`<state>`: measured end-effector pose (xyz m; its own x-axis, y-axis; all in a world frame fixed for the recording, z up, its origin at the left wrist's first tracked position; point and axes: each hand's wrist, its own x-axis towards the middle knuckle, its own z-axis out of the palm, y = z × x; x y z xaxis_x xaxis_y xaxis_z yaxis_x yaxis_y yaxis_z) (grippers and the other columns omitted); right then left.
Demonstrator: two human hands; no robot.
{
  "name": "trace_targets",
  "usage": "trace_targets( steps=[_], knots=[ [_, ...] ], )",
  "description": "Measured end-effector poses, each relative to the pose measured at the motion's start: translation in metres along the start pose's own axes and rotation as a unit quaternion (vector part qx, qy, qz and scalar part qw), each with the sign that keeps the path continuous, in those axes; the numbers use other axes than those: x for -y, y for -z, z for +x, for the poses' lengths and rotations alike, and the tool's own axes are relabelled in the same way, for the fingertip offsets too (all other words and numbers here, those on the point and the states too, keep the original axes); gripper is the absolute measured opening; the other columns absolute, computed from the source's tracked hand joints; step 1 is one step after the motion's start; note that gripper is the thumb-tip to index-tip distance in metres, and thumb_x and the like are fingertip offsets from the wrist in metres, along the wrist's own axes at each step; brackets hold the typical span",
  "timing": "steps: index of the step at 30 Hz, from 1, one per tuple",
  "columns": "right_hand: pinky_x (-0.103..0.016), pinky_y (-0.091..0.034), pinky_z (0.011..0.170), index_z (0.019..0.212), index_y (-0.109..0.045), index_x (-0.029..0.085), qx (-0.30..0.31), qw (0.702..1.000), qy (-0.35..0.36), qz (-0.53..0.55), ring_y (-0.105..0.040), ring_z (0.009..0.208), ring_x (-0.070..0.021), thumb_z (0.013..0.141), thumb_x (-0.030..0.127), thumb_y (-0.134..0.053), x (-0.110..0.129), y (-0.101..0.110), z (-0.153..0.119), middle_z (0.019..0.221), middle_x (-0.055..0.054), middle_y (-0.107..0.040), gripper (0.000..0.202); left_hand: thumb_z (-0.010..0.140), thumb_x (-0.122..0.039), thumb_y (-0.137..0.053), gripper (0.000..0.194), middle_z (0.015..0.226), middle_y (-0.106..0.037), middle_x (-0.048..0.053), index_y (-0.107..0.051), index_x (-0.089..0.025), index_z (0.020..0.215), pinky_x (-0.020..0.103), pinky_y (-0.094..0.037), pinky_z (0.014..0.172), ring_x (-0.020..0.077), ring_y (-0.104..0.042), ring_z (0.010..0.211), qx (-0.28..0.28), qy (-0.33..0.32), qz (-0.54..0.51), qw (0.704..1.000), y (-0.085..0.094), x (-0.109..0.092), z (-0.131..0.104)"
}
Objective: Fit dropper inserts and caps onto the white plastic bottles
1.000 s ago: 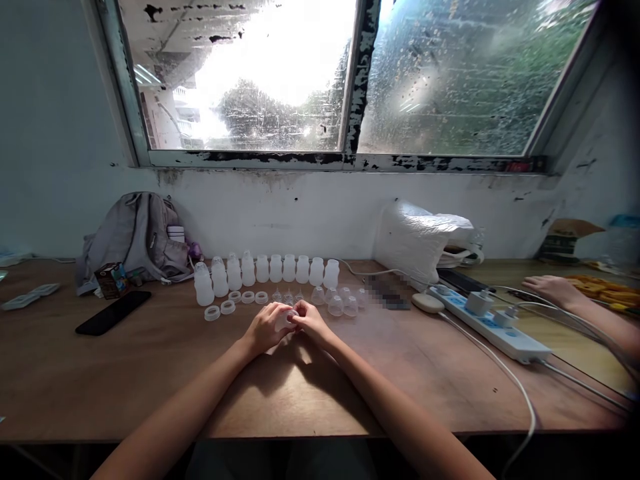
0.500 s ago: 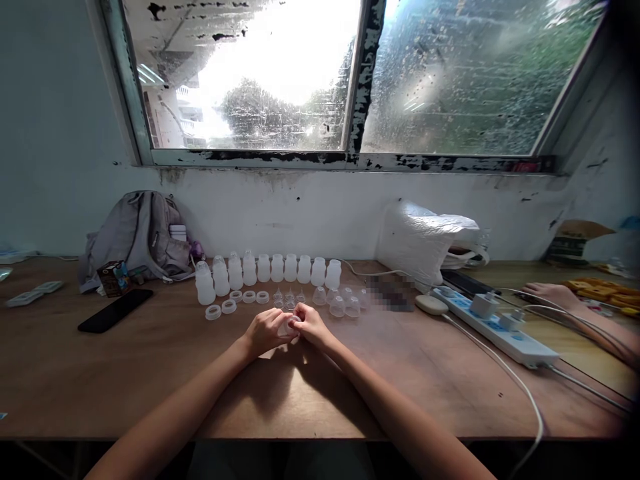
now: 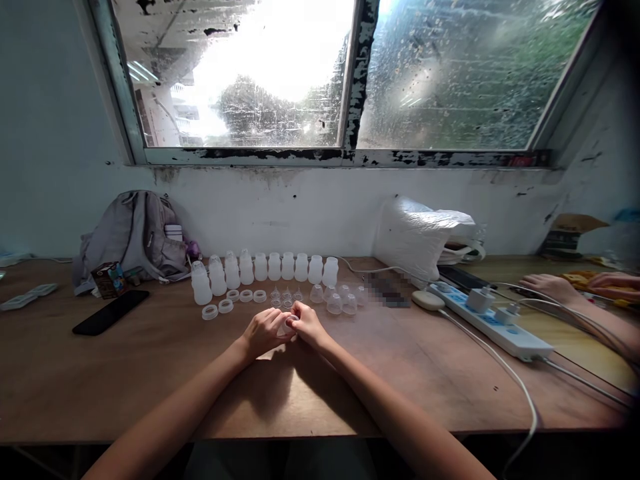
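Above the front middle of the table, my left hand (image 3: pixel 264 332) and my right hand (image 3: pixel 307 325) are both closed around a small whitish bottle ring (image 3: pixel 286 327), partly hidden by my fingers. Whether a teat sits inside it I cannot tell. Just beyond my fingers stand several clear teats (image 3: pixel 287 297). To their left lie several loose white rings (image 3: pixel 226 306). Clear dome caps (image 3: pixel 335 304) are grouped on the right. Behind all these, a row of frosted baby bottles (image 3: pixel 275 267) stands upright, and those at the left end have tops on.
At left are a grey backpack (image 3: pixel 135 233), a small box (image 3: pixel 109 280) and a black phone (image 3: pixel 111 313). A white bag (image 3: pixel 407 240), a round white device (image 3: pixel 428 301) and a power strip (image 3: pixel 493 323) with cables lie right. Another person's hands (image 3: pixel 547 288) work at far right.
My hands keep their hold on the ring with barely any movement. The view has shifted slightly. A second hand of the other person has come into sight at the far right.
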<state>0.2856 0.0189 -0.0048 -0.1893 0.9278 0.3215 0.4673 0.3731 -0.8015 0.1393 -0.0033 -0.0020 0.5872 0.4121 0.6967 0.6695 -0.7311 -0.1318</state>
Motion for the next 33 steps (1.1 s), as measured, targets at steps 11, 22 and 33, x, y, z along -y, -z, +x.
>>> trace_targets(
  steps=[11,22,33],
  knots=[
    [-0.021,-0.038,0.039,0.079,-0.046,0.019,-0.004,0.991,-0.048,0.126,-0.05,0.044,-0.0099,0.067,0.029,-0.047,-0.006,-0.006,0.003,0.062,0.002,-0.054,0.016,0.069,-0.031,-0.058,0.033,0.092,-0.054,0.003,-0.051,-0.023,0.101,0.031,-0.044,0.076,0.0173,-0.051,0.086,0.008,0.159,-0.137,0.978,-0.01,0.01,0.001],
    [-0.021,-0.039,0.048,0.07,-0.05,0.017,-0.058,0.997,0.04,0.027,-0.048,0.05,-0.0089,0.068,0.026,-0.048,-0.007,0.0,0.004,0.056,0.002,-0.052,0.009,0.073,-0.023,-0.051,0.032,0.096,-0.054,0.004,-0.049,-0.02,0.105,0.025,-0.046,0.064,0.0117,-0.054,0.071,0.019,0.255,-0.295,0.921,-0.007,0.004,0.001],
    [-0.019,-0.037,0.035,0.094,-0.049,0.018,0.018,0.983,-0.016,0.181,-0.05,0.044,-0.009,0.077,0.043,-0.041,-0.003,-0.006,0.002,0.065,0.0,-0.056,0.031,0.074,-0.021,-0.042,0.015,0.079,-0.056,0.001,-0.053,-0.017,0.083,0.026,-0.045,0.06,0.0124,-0.053,0.065,-0.053,0.343,-0.343,0.873,-0.014,0.019,0.0]
  ],
)
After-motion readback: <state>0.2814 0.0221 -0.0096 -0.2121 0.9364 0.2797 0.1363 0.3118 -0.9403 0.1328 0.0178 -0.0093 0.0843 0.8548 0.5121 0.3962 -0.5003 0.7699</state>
